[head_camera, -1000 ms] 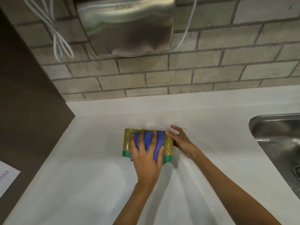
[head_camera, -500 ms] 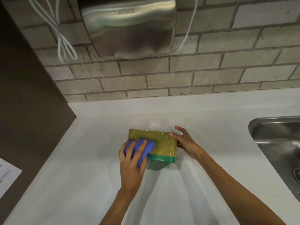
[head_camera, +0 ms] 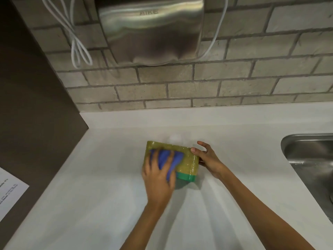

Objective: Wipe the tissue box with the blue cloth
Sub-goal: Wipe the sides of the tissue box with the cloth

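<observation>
The tissue box (head_camera: 188, 164), yellow-green and glossy with a green band along its near edge, lies on the white counter (head_camera: 100, 186). My left hand (head_camera: 158, 179) presses the blue cloth (head_camera: 164, 156) flat on the left part of the box's top, fingers spread over the cloth. My right hand (head_camera: 209, 159) holds the box's right end, thumb on the top edge and fingers behind it. The cloth is partly hidden under my left hand.
A steel sink (head_camera: 311, 159) is set into the counter at the right. A brick wall rises behind, with a steel hand dryer (head_camera: 151, 29) and white cables (head_camera: 77, 44) on it. A dark panel (head_camera: 32, 98) with a paper sheet (head_camera: 9, 192) bounds the left.
My left hand slid the cloth from the middle of the box to its left end, then partly back up onto the top. My right hand stayed on the right end.
</observation>
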Tool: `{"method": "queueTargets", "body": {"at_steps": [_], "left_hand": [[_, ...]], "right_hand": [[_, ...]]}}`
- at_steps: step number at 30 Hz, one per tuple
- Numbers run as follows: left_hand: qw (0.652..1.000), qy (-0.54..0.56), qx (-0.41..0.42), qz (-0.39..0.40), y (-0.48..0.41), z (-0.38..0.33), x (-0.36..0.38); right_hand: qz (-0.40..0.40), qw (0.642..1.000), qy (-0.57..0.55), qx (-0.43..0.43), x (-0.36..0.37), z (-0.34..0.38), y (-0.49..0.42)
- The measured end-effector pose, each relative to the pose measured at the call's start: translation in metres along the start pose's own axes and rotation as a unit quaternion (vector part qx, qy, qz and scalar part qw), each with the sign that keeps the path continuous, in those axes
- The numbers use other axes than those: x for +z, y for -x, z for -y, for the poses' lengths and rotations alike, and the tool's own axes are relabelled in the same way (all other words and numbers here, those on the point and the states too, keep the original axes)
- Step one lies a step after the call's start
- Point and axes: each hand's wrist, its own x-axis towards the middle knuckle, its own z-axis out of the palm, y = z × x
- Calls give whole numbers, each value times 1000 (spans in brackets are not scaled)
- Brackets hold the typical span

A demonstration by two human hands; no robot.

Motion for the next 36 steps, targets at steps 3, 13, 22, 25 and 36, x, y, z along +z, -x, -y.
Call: {"method": "queueTargets", "body": {"at_steps": [3,13,22,25,36], "left_hand": [[992,-5,-126,-18,-15,6,-5],[999,-10,51,-8,-6,-3,14],[982,45,-185,-16,4,-31,19],[976,86,-200,-7,21,-51,19],[816,325,-479,6,13,-20,-8]], "right_hand": [[7,1000,12,3,2,1,-1],[-15,1000,18,-15,-3,0,2],[-54,996,11,-70,23,-2,27],[-55,993,31,-102,28,-4,38],[-19,989,33,-145,45,4,84]]}}
